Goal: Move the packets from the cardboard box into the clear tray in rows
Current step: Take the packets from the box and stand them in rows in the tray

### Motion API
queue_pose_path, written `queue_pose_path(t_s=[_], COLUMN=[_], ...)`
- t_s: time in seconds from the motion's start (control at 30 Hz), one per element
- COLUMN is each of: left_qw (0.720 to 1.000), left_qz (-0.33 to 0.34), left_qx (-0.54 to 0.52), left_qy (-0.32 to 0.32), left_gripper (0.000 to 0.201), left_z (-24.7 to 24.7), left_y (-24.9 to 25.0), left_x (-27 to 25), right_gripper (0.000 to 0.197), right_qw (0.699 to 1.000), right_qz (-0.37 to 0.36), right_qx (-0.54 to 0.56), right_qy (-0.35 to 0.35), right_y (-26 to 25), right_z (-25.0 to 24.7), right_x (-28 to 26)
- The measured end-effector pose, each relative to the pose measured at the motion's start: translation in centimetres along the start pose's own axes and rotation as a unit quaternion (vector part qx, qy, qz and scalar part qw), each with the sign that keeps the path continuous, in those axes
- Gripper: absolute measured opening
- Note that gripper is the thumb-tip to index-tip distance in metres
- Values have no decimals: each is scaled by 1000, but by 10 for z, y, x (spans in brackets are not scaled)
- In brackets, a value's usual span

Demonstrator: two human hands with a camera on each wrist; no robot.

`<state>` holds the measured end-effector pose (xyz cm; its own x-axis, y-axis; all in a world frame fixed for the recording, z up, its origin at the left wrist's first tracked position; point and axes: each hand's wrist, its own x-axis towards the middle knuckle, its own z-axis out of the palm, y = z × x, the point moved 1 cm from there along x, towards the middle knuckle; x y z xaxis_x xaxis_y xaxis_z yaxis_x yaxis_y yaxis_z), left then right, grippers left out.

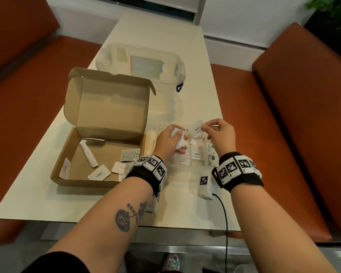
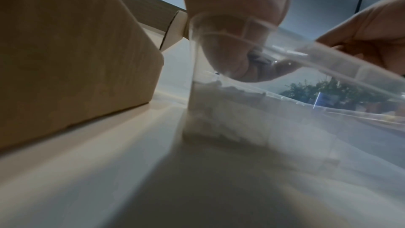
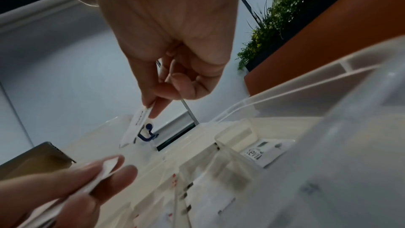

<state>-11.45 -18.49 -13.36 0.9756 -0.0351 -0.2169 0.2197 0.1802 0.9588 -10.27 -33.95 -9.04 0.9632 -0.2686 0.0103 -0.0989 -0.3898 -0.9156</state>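
Observation:
The open cardboard box [image 1: 83,174] sits on the left of the table with several packets [image 1: 98,174] and a rolled white napkin [image 1: 88,153] inside. To its right lies the clear tray [image 1: 156,133], with salt, pepper and Stevia packets [image 1: 196,155] lying in it. My right hand [image 1: 219,133] pinches a white pepper packet [image 1: 197,128] by its edge above the tray; that pinch also shows in the right wrist view [image 3: 140,119]. My left hand [image 1: 171,140] grips a few white packets [image 1: 178,134] over the tray's left part.
A clear lidded storage bin [image 1: 146,62] stands behind the box and tray. A small white tagged cube [image 1: 205,186] with a black cable lies by my right wrist. Orange bench seats [image 1: 283,115] flank the table on both sides.

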Motion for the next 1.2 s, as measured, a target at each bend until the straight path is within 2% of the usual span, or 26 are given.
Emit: queue_pose_path(t_s=[0.1, 0.27, 0.33, 0.43, 0.5, 0.6, 0.67, 0.83, 1.0, 1.1, 1.2], left_qw=[1000, 999, 999, 998, 998, 999, 999, 999, 999, 999, 999], left_qz=[12, 15, 22, 22, 22, 30, 28, 26, 32, 32, 34], left_qx=[9, 31, 43, 62, 60, 33, 7, -7, 11, 12, 9], left_qy=[-8, 13, 20, 7, 1, 15, 26, 26, 25, 25, 27], left_gripper=[3, 11, 10, 10, 9, 7, 15, 24, 24, 24, 24], left_z=[0, -3, -2, -3, -3, -2, -3, -3, -4, -4, -3], left_y=[-1, -2, -3, -2, -2, -2, -2, -4, -5, -6, -6], left_x=[0, 1, 2, 1, 0, 1, 2, 3, 4, 5, 5], right_gripper=[12, 17, 16, 36, 29, 8, 9, 13, 7, 7, 14], right_qw=[1000, 999, 998, 991, 983, 980, 977, 953, 921, 918, 918], right_qz=[2, 10, 17, -15, -44, -39, -15, 25, 15, 1, -50], right_qx=[-20, -32, -40, -75, -110, -160, -191, -289, -379, -386, -383], right_qy=[-11, -20, -54, -113, -138, -115, -90, -88, -88, -91, -88], right_y=[0, 5, 6, 3, 0, 5, 14, 36, 46, 45, 41], right_z=[1, 9, 9, 7, 6, 1, -4, -5, 5, 9, 10], right_x=[-1, -6, -9, -12, -11, -8, -8, -14, -15, -17, -19])
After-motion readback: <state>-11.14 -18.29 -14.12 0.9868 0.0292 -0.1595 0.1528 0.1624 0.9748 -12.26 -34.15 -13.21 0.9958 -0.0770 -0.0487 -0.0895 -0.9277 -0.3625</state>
